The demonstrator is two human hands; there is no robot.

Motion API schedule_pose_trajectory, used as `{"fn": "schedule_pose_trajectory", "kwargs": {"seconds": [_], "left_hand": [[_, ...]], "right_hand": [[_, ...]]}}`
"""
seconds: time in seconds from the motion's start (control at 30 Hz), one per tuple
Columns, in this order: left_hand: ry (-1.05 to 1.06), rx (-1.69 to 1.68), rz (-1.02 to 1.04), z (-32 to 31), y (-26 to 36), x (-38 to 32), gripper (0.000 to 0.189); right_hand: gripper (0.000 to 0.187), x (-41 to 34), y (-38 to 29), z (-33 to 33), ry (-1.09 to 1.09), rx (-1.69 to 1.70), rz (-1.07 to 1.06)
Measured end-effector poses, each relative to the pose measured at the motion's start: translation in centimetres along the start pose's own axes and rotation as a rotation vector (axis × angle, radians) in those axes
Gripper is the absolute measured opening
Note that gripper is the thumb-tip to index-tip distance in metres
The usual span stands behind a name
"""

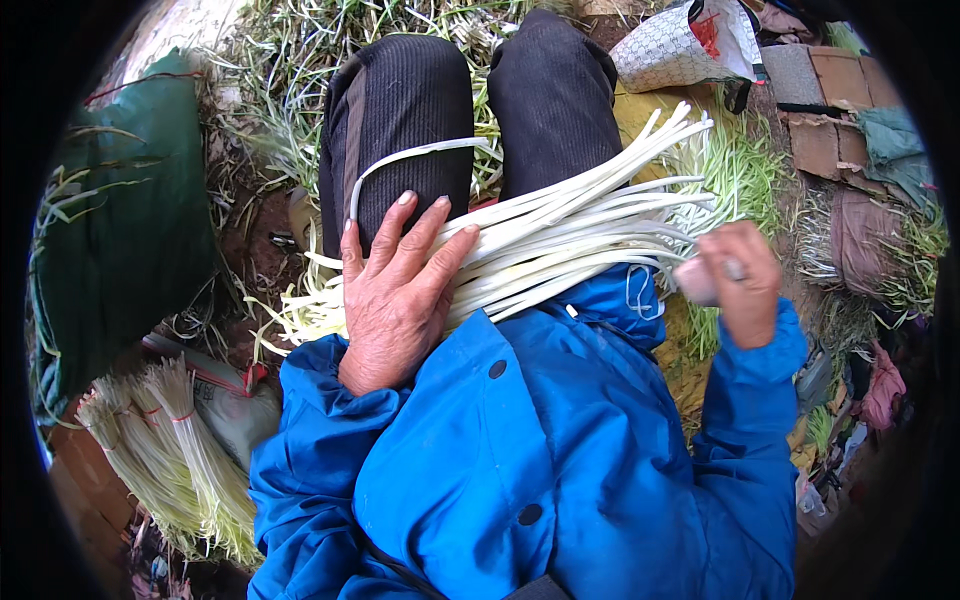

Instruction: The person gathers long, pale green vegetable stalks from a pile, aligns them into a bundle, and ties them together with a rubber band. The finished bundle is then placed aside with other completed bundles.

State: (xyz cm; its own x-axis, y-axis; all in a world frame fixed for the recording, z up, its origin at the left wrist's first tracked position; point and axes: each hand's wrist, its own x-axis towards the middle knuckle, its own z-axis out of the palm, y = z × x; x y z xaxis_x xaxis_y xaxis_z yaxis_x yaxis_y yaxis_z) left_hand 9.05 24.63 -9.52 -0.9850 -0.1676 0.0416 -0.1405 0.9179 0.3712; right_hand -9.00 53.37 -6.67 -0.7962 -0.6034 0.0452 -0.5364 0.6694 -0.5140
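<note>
A loose bundle of long, pale blanched stems (pixel 555 232), like garlic shoots, lies across the lap. My left hand (pixel 397 292) rests palm down over the bundle's left part, with its fingers spread. One loose stem (pixel 409 154) curves from near its little finger over the dark trouser leg (pixel 412 97). Beyond the bundle's right end, my right hand (pixel 742 277) is raised with curled fingers and is blurred. A pinkish rounded shape shows at its inner side; whether it is a held thing or part of the hand is unclear.
Tied bundles of similar stems (pixel 180 442) lie at lower left, beside a pale plastic bag (pixel 236 416). A dark green cloth (pixel 127 240) is at left. Greener shoots (pixel 742 180) lie on yellow sheeting (pixel 682 375) at right. A patterned bag (pixel 667 49) stands at upper right.
</note>
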Motion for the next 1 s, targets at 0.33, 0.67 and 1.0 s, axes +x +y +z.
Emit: {"fn": "schedule_pose_trajectory", "kwargs": {"seconds": [0.33,0.67,1.0], "left_hand": [[0.009,-0.018,-0.001,0.0,-0.1,-0.1,0.044],[0.013,-0.019,0.016,0.2,-0.4,-0.3,0.046],[-0.085,-0.169,0.295,-1.0,1.0,-0.1,0.031]], "right_hand": [[0.012,2.7,-6.3,4.8,-0.151,-0.281,-0.399],[0.011,2.0,-5.2,5.6,-0.042,-0.182,-0.346],[0.014,2.6,-5.2,5.2,-0.138,-0.166,-0.450]]}}
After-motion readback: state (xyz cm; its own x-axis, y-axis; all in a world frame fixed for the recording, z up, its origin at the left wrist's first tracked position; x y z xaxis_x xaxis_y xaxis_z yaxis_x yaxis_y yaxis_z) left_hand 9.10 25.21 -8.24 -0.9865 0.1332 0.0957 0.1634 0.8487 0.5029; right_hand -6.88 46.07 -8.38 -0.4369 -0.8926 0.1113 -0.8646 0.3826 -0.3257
